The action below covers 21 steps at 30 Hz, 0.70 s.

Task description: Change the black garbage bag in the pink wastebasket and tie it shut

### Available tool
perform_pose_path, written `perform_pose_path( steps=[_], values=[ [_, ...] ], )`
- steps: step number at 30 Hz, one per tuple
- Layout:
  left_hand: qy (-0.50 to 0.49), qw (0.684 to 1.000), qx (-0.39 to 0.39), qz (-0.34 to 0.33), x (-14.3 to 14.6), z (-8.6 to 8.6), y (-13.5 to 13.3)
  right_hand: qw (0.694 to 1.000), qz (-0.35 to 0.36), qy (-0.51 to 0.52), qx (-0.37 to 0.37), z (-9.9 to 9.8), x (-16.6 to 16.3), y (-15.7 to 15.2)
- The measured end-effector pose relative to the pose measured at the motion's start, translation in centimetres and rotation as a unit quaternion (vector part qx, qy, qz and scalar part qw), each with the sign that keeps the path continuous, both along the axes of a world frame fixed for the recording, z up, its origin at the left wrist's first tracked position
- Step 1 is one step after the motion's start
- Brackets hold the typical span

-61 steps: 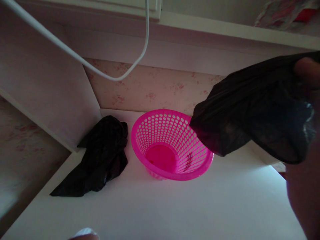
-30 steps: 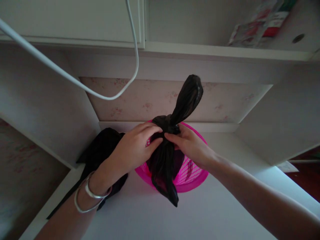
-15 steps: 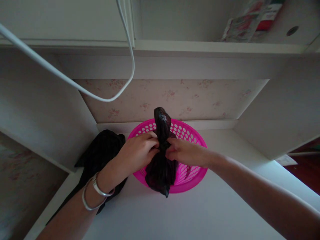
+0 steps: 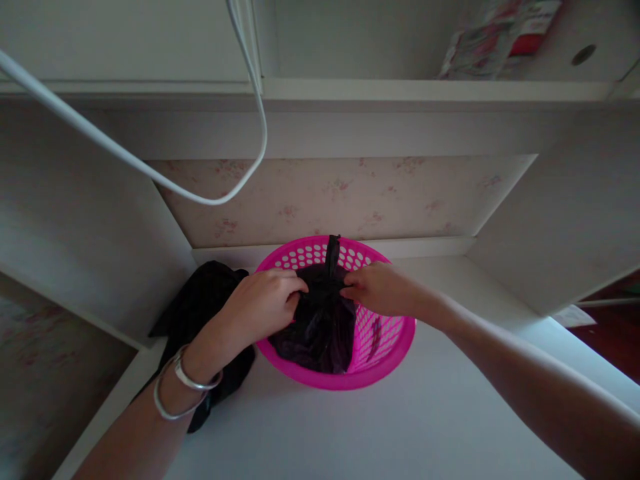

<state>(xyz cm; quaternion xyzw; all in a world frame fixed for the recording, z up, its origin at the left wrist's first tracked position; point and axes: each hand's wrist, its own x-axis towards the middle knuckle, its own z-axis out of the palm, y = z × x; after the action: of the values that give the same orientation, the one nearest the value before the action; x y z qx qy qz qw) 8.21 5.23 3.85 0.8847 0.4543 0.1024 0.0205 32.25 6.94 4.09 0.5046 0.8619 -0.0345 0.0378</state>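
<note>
The black bag (image 4: pixel 320 333) sits crumpled in the pink basket (image 4: pixel 345 381), mostly on its left side, and a thin black strip (image 4: pixel 332 257) pokes up from its top over the basket's back rim. The left hand (image 4: pixel 263 300) and the right hand (image 4: pixel 380 288) each pinch the top of the bag, one on each side, with their fingers bent and almost closed. Two silver bangles (image 4: pixel 186 379) are on the left wrist. The basket stands upright near the middle of the back edge of the white worktop (image 4: pixel 380 433). Another black bag (image 4: pixel 207 307) lies just left of it, in the back left corner, partly behind the left arm. Behind is flowery wallpaper (image 4: pixel 345 200). A white cord (image 4: pixel 165 177) hangs down at the upper left.
</note>
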Motion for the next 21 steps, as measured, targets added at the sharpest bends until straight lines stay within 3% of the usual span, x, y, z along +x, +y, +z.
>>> perform_pose_path(
  steps=[8,12,15,21],
  values=[
    [0.053,0.998,0.039,0.01,-2.2,0.6,0.3,0.998,-0.019,-0.035,0.043,0.2,1.4,0.2],
    [-0.026,0.998,0.022,-0.046,-1.4,0.9,-0.8,0.989,0.066,0.104,0.085,-0.7,1.2,0.1],
    [-0.043,0.996,-0.026,-0.067,-0.2,0.7,-1.1,0.974,0.14,0.167,0.056,-1.0,0.8,-0.2],
    [-0.032,0.996,-0.067,-0.058,0.3,0.1,-0.1,0.966,0.149,0.186,0.104,0.1,1.4,-0.6]
  ],
)
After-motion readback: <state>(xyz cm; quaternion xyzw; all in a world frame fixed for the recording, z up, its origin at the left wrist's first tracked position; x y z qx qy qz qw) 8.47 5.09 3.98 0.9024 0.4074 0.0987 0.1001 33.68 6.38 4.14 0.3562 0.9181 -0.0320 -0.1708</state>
